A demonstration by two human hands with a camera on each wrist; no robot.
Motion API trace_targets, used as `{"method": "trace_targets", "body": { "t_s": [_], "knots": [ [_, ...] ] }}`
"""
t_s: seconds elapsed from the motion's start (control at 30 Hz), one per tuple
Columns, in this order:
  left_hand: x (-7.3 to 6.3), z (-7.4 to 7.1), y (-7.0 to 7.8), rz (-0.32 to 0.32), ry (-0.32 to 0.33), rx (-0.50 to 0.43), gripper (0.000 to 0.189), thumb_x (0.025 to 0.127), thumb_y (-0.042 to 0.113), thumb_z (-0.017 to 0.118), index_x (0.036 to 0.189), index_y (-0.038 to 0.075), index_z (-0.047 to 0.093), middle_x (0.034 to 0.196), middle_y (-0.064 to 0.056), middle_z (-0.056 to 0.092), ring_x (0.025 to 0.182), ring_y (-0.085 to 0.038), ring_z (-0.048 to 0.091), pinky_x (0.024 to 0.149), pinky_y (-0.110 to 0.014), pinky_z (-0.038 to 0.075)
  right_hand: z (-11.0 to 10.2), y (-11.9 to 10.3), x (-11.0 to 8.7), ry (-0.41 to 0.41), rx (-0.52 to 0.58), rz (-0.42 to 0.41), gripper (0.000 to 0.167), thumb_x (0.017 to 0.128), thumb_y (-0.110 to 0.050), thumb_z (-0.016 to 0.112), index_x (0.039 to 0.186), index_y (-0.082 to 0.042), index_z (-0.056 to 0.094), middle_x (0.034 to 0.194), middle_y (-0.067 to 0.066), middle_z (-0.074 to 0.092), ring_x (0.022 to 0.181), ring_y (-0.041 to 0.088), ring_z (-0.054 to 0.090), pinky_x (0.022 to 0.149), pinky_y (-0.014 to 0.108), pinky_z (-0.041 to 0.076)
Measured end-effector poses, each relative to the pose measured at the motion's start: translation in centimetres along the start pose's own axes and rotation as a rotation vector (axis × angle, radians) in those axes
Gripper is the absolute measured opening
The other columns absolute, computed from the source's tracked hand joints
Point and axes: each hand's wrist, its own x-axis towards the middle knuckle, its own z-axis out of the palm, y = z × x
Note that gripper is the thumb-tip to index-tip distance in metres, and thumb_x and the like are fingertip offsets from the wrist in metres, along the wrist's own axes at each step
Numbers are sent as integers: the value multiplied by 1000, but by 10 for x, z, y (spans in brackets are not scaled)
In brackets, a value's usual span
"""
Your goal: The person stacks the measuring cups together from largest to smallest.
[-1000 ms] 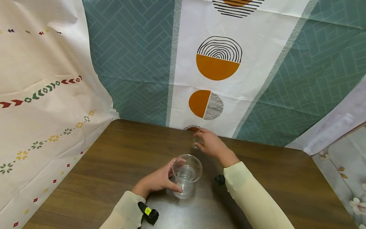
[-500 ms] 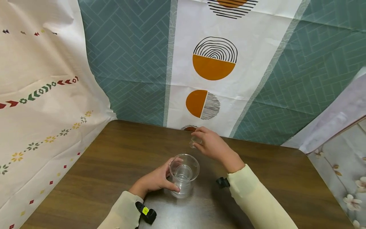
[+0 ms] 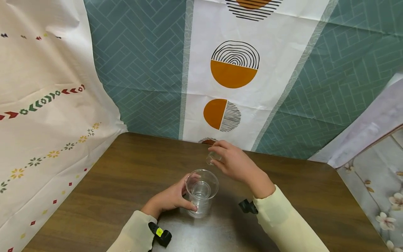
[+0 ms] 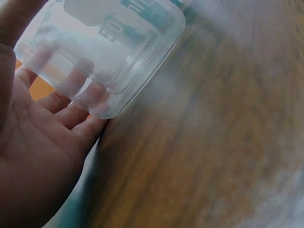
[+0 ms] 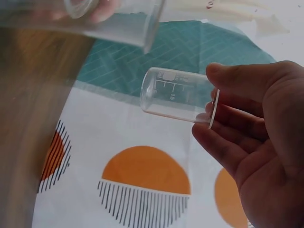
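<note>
My left hand (image 3: 170,199) grips a large clear beaker (image 3: 204,209) upright on the table, thumb in front and fingers round the far side. In the left wrist view, white printing shows on the beaker (image 4: 137,61) close over the wood. A smaller clear vessel (image 3: 200,190) sits inside it. Beyond and above its rim, my right hand (image 3: 237,164) pinches a little clear beaker (image 3: 211,159) near its rim. The right wrist view shows this little beaker (image 5: 173,97) bearing graduation lines, its base pointing towards the table and apart from the large beaker.
The brown wooden table (image 3: 138,168) meets a patterned cloth (image 3: 151,105) at the back. A cream cloth (image 3: 56,122) hangs on the left and a floral one (image 3: 377,196) on the right. Each wrist wears a black strap (image 3: 160,234).
My right hand has lifted the little beaker off the far part of the table and brought it slightly towards the large one. My left hand keeps its grip. The head view has shifted slightly.
</note>
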Motion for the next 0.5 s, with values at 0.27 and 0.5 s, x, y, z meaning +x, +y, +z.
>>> {"method": "trace_targets", "body": {
  "t_s": [0.27, 0.5],
  "knots": [
    [-1, 0, 0, 8, 3, 1, 93, 71, 17, 87, 144, 20, 30, 146, -6, 39, 138, -25, 35, 105, -16, 34, -8, -10, -3, 20, -5, -36, 36, 87, -21, 74, 119, -8, 66, 117, 5, 63, 100, 19, 64, 88, 34, 53],
    [1, 0, -2, 19, 3, -8, 93, 70, 16, 87, 144, 21, 30, 145, -8, 41, 138, -26, 36, 101, -14, 37, -14, -19, -8, 28, -6, -56, 35, 87, -20, 73, 119, -8, 66, 117, 4, 62, 99, 18, 64, 86, 33, 53]
  ]
}}
